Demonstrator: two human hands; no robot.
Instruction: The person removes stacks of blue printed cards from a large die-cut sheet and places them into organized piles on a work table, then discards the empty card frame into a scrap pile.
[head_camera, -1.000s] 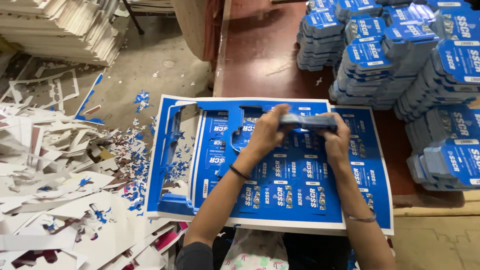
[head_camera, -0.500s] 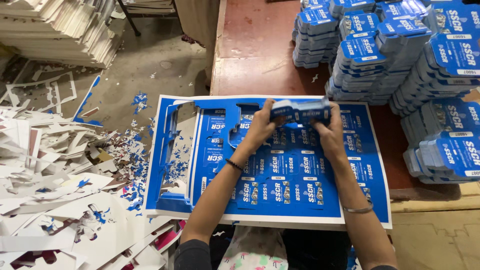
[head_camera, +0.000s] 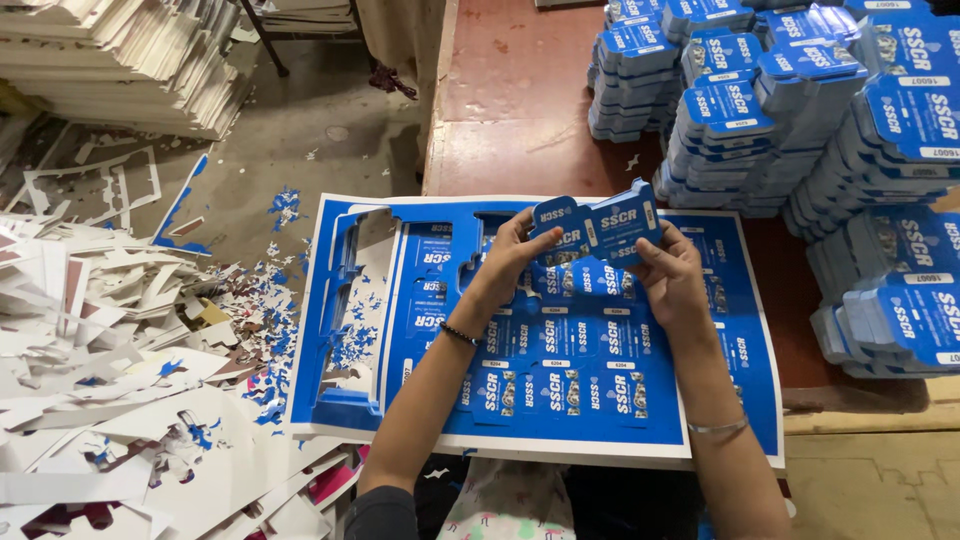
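Right now both hands meet above the middle of a large blue printed die-cut sheet (head_camera: 560, 350) lying on the reddish desk (head_camera: 510, 110). The left hand (head_camera: 515, 255) and the right hand (head_camera: 672, 275) are each closed on an end of a small stack of blue punched-out card blanks (head_camera: 600, 225), fingers curled over the edges and thumbs pressing the face, holding it lifted just clear of the sheet. The sheet's left part is already emptied to a frame of holes, while rows of uncut blanks remain under the forearms. Tall piles of finished blue blanks (head_camera: 800, 110) stand at the desk's far right, near the hands but apart from them. White and blue offcuts (head_camera: 130, 350) litter the floor on the left.

As I judge it, the held stack could fan out or slip, since the grip sits only at its ends and the cards look loosely aligned. A dropped card might fall into the waste. The sheet overhangs the desk edge toward the person, so a forearm drag could tear the remaining tabs
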